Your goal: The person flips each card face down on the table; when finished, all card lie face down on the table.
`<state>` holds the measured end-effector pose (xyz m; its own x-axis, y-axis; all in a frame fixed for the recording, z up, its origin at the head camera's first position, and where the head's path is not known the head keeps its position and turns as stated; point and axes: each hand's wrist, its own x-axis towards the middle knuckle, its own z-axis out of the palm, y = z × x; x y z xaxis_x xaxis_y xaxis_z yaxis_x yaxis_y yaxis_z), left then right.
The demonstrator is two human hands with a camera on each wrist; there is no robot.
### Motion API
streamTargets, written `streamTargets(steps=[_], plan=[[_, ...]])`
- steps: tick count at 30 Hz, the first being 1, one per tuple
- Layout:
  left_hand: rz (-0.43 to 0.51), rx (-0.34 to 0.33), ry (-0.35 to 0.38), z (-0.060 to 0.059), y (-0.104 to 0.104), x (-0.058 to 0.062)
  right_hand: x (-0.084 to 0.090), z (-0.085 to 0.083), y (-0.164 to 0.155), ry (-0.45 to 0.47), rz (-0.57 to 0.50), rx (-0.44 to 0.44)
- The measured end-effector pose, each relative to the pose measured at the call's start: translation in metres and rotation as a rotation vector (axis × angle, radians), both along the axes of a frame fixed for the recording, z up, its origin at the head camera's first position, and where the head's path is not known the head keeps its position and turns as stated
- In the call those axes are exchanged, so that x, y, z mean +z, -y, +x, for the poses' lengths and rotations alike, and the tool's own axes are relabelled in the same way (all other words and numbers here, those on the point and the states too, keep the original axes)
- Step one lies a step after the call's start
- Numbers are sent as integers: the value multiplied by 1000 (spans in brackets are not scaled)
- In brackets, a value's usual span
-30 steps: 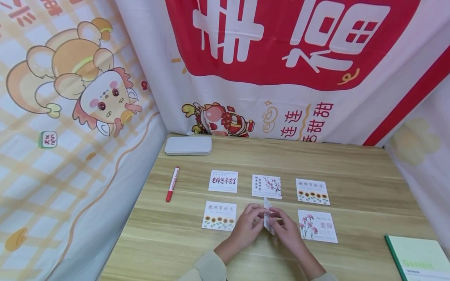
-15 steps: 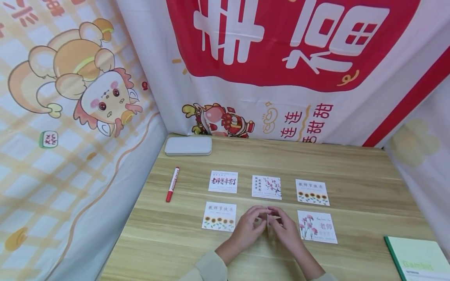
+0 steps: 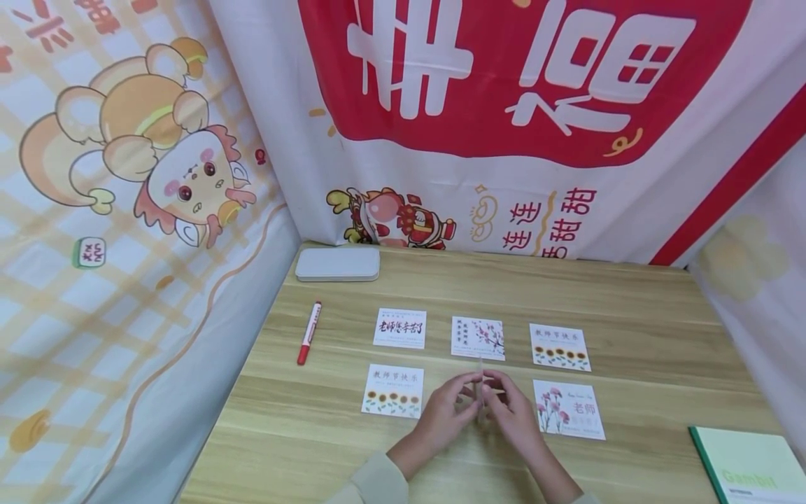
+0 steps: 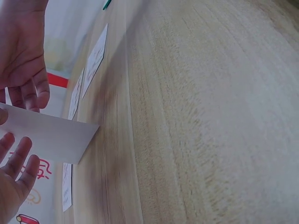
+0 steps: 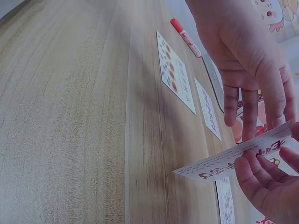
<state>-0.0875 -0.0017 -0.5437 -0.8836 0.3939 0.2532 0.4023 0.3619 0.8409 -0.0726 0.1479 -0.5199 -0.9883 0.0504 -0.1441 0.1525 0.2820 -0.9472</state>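
A wooden table (image 3: 630, 301) stands in a corner hung with cartoon banners (image 3: 157, 161). Over its near middle, the left hand (image 3: 443, 413) and right hand (image 3: 513, 413) meet, each pinching a small card (image 3: 481, 392) held on edge just above the wood. Five more cards (image 3: 477, 337) lie flat around them. Farther left lies a red marker (image 3: 309, 332), behind it a grey case (image 3: 338, 264); a green notebook (image 3: 749, 465) sits near right.

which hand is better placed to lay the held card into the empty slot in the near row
Either, barely. Both the left hand and right hand pinch the card upright right over the gap between the sunflower card and carnation card; neither is clearly closer.
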Motion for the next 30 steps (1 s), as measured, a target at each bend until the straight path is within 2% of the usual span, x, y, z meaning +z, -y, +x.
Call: streamTargets(steps=[3, 12, 20, 30], plan=[[-5, -1, -6, 0, -1, -3, 1, 1, 0, -13, -8, -11], [-3, -11, 63, 2, -2, -7, 1, 0, 0, -65, -9, -29], [21, -40, 133, 2, -3, -8, 3, -1, 1, -94, 29, -77], [22, -44, 156, 2, -4, -13, 4, 1, 2, -171, 89, -142]])
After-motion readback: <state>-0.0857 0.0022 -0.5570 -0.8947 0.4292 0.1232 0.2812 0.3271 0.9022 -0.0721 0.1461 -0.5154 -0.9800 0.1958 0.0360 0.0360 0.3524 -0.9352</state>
